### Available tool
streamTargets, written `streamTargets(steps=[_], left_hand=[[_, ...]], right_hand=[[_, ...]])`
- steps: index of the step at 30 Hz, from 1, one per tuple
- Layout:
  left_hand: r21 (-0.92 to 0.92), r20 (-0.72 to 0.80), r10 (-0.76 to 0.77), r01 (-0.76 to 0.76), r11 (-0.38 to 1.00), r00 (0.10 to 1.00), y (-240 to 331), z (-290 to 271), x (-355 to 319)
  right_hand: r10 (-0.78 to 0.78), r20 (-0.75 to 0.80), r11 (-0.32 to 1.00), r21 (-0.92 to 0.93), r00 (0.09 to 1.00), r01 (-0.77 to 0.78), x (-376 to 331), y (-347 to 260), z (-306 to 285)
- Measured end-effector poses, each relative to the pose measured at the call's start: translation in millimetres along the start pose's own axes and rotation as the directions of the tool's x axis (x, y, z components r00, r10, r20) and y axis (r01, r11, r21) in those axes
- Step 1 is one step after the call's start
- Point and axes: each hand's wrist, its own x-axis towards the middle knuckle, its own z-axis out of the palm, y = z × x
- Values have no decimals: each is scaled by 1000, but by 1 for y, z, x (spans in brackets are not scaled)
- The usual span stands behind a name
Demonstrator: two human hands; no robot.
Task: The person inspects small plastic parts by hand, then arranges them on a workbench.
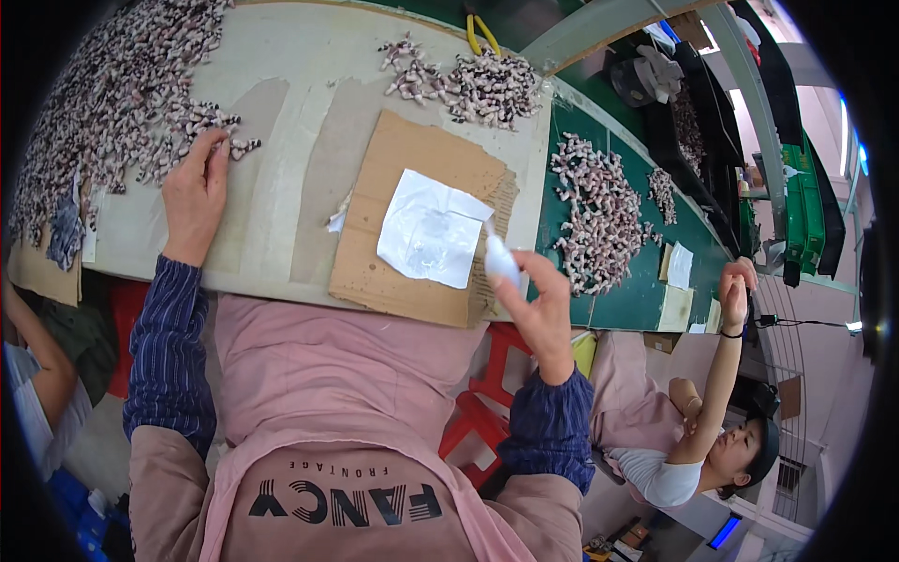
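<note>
My left hand [195, 192] is at the near right edge of a big heap of small pink, white and black pieces [122, 103]. Its thumb and index finger are pinched together on one small piece [245, 148] at the heap's edge. In my right hand [543, 314] is a small white squeeze bottle [500, 258] with a thin nozzle, tilted with its tip up and to the left. The tip is over the right edge of a white sheet [433, 229], which has a glossy wet-looking patch at its middle. Beneath the sheet lies a piece of brown cardboard [365, 187].
A smaller pile of pieces [496, 89] is at the back, beside yellow-handled pliers [483, 34]. More pieces [599, 220] cover part of a green tabletop [693, 267] on the right. A co-worker [702, 440] sits there with one arm raised. Another person's arm [47, 361] shows at far left.
</note>
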Motion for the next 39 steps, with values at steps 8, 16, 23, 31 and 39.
streamTargets(steps=[8,16,23,31,39], left_hand=[[-12,-29,30,-30,999,999,0,2,-1],[-14,-21,23,-23,1000,1000,1,-1,-2],[-26,-26,19,-20,999,999,2,0,-3],[-8,-16,11,-11,1000,1000,1,0,-2],[20,-40,86,-85,996,995,3,-1,0]], right_hand=[[-157,241,976,-111,958,188,-7,-21,9],[-200,285,960,-133,937,245,-6,-21,15],[-188,300,957,-158,935,243,-6,-25,11],[-200,297,954,-160,934,255,-7,-22,10],[-195,158,971,-107,968,214,-21,-3,3]])
